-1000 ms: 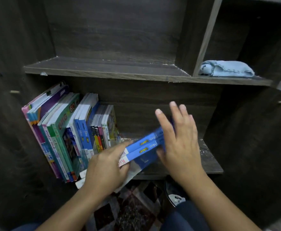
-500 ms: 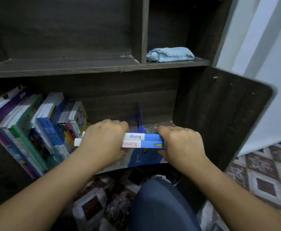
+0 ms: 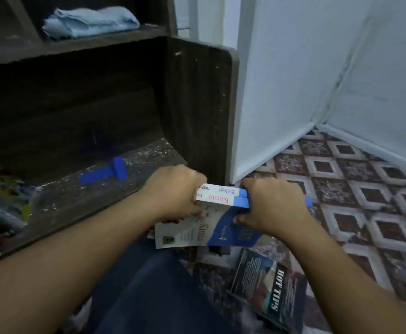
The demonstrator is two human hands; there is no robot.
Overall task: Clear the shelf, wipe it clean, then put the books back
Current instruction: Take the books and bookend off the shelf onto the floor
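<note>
Your left hand (image 3: 173,191) and right hand (image 3: 273,208) each curl a tight grip round one end of the Biologi and Kimia textbooks (image 3: 223,196), spines crosswise just before the shelf (image 3: 76,201).

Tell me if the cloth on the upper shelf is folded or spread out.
Folded: the cloth lies in a thick, layered bundle, not flat.

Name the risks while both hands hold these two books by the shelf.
1. The left hand and right hand grip the two books only at their ends; one might slip out.
2. The HOT TIPS book lies on the floor nearby; setting them down carelessly could crease it.
</note>
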